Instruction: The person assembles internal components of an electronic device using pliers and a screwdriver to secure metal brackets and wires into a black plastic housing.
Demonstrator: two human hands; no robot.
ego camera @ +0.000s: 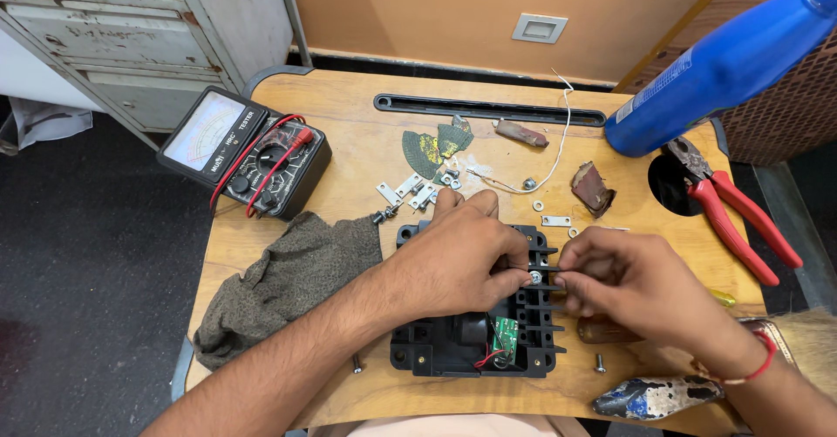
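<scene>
A black plastic housing [436, 350] lies on the wooden table [349, 115], with a small green circuit board [503, 336] and red wires inside it. My left hand [453, 258] rests over the housing's top, fingertips pinching a small silver screw or washer [534, 276] at its right side. Meeting it from the right, my right hand [628, 276] pinches at the same spot on the housing's slotted edge. A red thread band circles my right wrist.
An analog multimeter [244, 151] with red leads sits at the left, a grey-brown cloth [279, 284] beside the housing. Small metal brackets and screws [418, 191] lie above the hands. Red-handled pliers [732, 215], a blue bottle [724, 62] and a paint-spattered tool handle [654, 396] are at the right.
</scene>
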